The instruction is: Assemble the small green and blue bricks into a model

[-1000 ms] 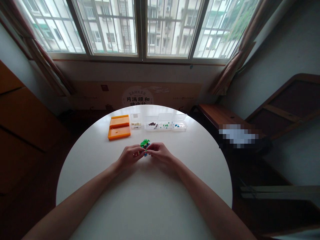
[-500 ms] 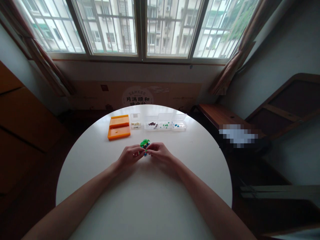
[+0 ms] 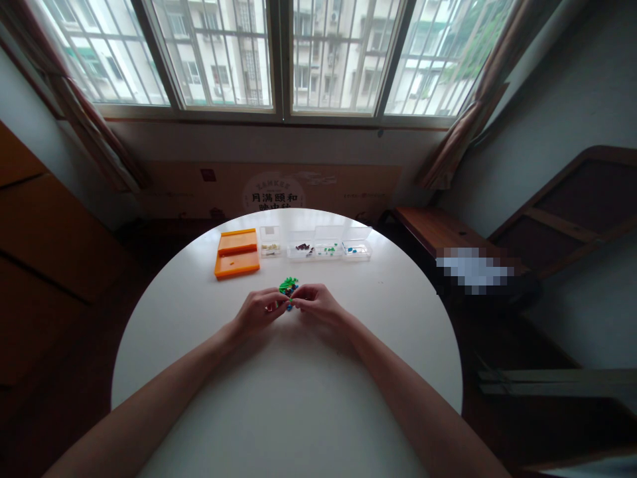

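Note:
Over the white table, both hands meet fingertip to fingertip. My left hand [image 3: 259, 307] is closed in a pinch, thumb and forefinger at a small green building brick [image 3: 291, 301]. From the other side, my right hand [image 3: 318, 301] pinches at the same tiny piece. Just behind and partly under the fingers lies a cluster of small building bricks [image 3: 288, 285], green on top with blue and dark ones lower down. The fingers hide part of that cluster, and I cannot tell whether the pinched piece is joined to it.
On the round white table [image 3: 279, 398], an orange open case [image 3: 237, 265] lies at the back left. Beside it stand clear plastic boxes with raised lids, holding cream pieces [image 3: 271, 247], dark brown pieces [image 3: 304, 247], green pieces [image 3: 328, 250] and blue pieces [image 3: 352, 250].

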{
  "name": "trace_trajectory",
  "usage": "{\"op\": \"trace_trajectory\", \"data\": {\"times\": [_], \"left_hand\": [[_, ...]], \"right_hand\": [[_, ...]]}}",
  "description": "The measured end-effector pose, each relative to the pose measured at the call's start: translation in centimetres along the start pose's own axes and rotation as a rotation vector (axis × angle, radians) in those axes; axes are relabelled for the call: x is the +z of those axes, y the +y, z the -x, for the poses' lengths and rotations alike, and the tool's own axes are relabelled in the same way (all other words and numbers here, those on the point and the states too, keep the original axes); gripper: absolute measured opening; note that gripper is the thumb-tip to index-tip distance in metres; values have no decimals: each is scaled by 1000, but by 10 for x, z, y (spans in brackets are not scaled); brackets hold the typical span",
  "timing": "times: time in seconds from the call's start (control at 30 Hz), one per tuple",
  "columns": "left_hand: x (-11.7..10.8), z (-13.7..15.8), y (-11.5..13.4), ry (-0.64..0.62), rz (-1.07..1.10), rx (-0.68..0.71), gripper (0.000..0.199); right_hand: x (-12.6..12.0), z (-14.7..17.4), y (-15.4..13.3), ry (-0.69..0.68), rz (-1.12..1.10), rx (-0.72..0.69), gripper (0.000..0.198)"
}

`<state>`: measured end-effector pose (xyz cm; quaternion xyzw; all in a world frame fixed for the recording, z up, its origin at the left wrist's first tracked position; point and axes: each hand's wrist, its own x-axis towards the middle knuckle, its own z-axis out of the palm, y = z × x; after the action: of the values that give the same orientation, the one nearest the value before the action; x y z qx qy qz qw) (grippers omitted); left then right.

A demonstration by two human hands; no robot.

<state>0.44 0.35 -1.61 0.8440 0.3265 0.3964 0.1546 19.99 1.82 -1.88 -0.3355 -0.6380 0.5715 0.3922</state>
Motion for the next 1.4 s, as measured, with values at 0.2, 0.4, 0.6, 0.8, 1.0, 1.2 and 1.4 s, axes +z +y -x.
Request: {"op": "trace_trajectory", "data": {"times": [0.2, 0.4, 0.6, 0.8, 1.0, 1.2, 1.4], "left_hand": [[-1, -1, 2, -3, -13, -7, 15], [0, 0, 1, -10, -12, 2, 14], [-1, -1, 2, -12, -26, 10, 16], [-2, -2, 5, -9, -36, 16, 16], [-3, -2, 5, -11, -41, 30, 15], [-2, -2, 4, -7, -34, 30, 15], [-2, -2, 4, 0, -34, 34, 18]], "right_hand": [[-1, -1, 2, -7, 1, -6, 33], [-1, -1, 2, -14, 23, -8, 35], [-1, -1, 1, -17, 29, 5, 35], [-1, 1, 0, -9, 25, -10, 33], [0, 2, -4, -7, 14, -5, 32], [0, 1, -4, -11, 10, 10, 34], [-1, 2, -5, -12, 17, 13, 36]]}}
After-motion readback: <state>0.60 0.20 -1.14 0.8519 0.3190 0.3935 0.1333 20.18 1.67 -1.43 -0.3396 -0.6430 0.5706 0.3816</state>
